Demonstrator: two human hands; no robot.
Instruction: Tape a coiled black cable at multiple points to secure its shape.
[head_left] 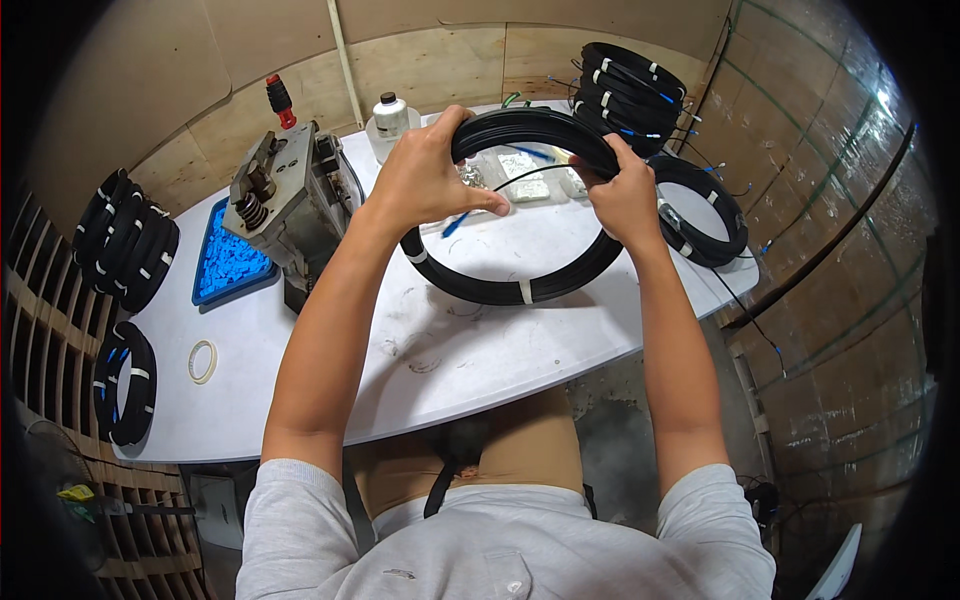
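Both hands hold one black cable coil (500, 285) above the middle of the white table (420, 370). The left hand (425, 175) is closed around its rim at about ten o'clock; the right hand (625, 195) is closed on it at about two o'clock. At nine o'clock from the coil a blue tray (225, 265) holds a heap of small blue pieces, just beside a grey metal machine (285, 195). At twelve o'clock stands a white bottle (390, 115), with clear bags (525, 175) of small parts near it. Bound coils are stacked (630, 95) at one o'clock.
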